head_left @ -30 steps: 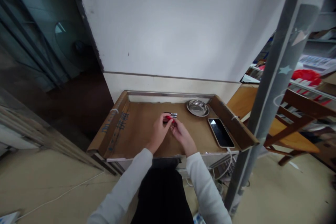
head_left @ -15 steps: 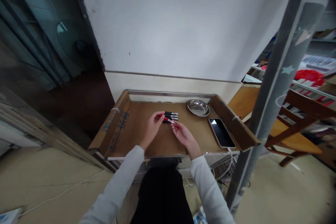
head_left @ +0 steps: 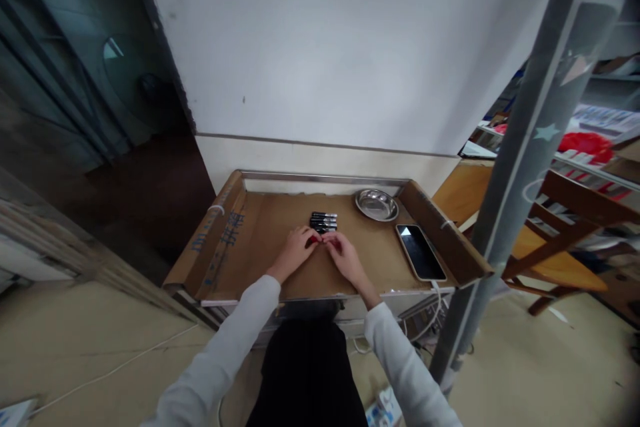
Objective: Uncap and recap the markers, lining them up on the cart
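Observation:
Just in front of a row of black pens (head_left: 324,218) with silvery ends, my two hands meet low over the cardboard. My left hand (head_left: 296,250) is closed on a red pen (head_left: 313,239), of which only a short stretch shows between the fingers. My right hand (head_left: 345,259) pinches at the pen's other end with thumb and forefinger. Most of the pen is covered by my fingers. The black pens lie side by side, pointing left to right.
A round steel dish (head_left: 377,205) stands at the back right of the cardboard-lined table (head_left: 260,267). A phone (head_left: 421,252) with a white cable lies at the right. Raised cardboard flaps edge both sides. A grey metal post (head_left: 505,180) and a wooden chair (head_left: 560,253) stand to the right.
The red pen, tilted between my hands before, has come down toward me, nearer the front of the black pens. My hands have drawn closer together and now cover most of it.

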A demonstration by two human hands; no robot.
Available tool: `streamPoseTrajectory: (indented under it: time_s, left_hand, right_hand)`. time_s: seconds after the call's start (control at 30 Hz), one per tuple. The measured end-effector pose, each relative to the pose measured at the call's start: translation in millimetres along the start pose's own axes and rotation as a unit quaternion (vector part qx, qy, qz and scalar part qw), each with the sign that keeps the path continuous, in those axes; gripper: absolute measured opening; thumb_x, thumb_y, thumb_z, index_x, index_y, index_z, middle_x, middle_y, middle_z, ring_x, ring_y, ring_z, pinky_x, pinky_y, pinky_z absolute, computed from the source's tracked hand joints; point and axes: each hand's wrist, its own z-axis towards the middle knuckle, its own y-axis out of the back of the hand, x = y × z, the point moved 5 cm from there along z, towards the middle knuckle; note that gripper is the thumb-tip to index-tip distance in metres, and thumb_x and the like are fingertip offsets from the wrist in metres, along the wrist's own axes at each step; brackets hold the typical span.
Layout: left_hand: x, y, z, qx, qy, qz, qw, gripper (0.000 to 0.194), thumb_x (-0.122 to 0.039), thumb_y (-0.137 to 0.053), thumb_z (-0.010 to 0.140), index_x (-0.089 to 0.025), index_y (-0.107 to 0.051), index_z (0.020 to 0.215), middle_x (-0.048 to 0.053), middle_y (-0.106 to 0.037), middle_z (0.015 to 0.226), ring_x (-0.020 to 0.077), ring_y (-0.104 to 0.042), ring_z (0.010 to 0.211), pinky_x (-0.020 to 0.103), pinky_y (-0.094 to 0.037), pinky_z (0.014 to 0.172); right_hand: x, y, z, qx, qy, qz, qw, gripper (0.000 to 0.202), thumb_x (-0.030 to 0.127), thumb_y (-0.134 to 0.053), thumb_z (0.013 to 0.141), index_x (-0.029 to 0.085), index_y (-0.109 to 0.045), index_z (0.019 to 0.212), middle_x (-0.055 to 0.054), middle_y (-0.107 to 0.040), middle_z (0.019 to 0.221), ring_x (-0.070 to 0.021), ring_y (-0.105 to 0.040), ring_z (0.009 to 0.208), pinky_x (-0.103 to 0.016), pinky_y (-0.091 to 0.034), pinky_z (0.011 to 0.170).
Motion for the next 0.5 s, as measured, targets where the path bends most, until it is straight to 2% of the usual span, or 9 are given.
streamPoseTrajectory:
  time_s: [0.1,0.17,0.27,0.37,0.5]
  left_hand:
    - [2,3.4,0,-0.019,-0.004,0.059,0.998,0.012,-0.02,-0.055,0.079,-0.023,-0.062,0.088,0.004,-0.056,0.104,0.0222,-0.048,0.1,0.038,-0.038,0.087]
    - [4,6.0,-2,-0.029,-0.005,0.069,0.997,0.014,-0.018,-0.053,0.08,-0.023,-0.061,0.09,0.004,-0.054,0.109,0.0217,-0.047,0.102,0.038,-0.037,0.088]
    - [1,7.7,-4,-0.026,-0.014,0.063,0.998,0.019,-0.016,-0.048,0.082,-0.023,-0.06,0.095,0.004,-0.053,0.107,0.0201,-0.047,0.1,0.036,-0.037,0.088]
    - [-8,5.5,-5,0.0,-0.044,0.067,0.997,0.017,-0.021,-0.049,0.083,-0.023,-0.059,0.097,0.004,-0.052,0.104,0.0196,-0.047,0.098,0.036,-0.037,0.088]
    - [-16,0.6,-6,0.027,-0.072,0.097,0.992,0.016,-0.033,-0.051,0.084,-0.024,-0.061,0.092,0.004,-0.052,0.1,0.0198,-0.046,0.095,0.036,-0.037,0.086]
  right_hand:
    - [11,-12,0,0.078,0.076,-0.109,0.988,0.023,0.018,-0.042,0.085,0.024,-0.06,0.098,-0.003,-0.059,0.101,-0.0156,-0.053,0.099,-0.034,-0.04,0.092]
    - [15,-12,-2,0.101,0.105,-0.145,0.979,0.026,0.016,-0.042,0.085,0.025,-0.059,0.101,-0.004,-0.058,0.103,-0.0156,-0.052,0.1,-0.033,-0.039,0.092]
    - [13,1,-7,0.059,0.105,-0.215,0.969,0.023,0.021,-0.048,0.084,0.024,-0.059,0.104,-0.005,-0.058,0.105,-0.0176,-0.052,0.1,-0.033,-0.039,0.088]
    - [5,16,-12,0.0,0.065,-0.309,0.949,0.02,0.029,-0.054,0.083,0.024,-0.06,0.101,-0.006,-0.057,0.102,-0.0204,-0.051,0.098,-0.035,-0.037,0.085]
    - [-3,22,-12,-0.022,0.028,-0.37,0.928,0.016,0.034,-0.052,0.084,0.023,-0.062,0.091,-0.005,-0.056,0.094,-0.0192,-0.051,0.091,-0.033,-0.035,0.081]
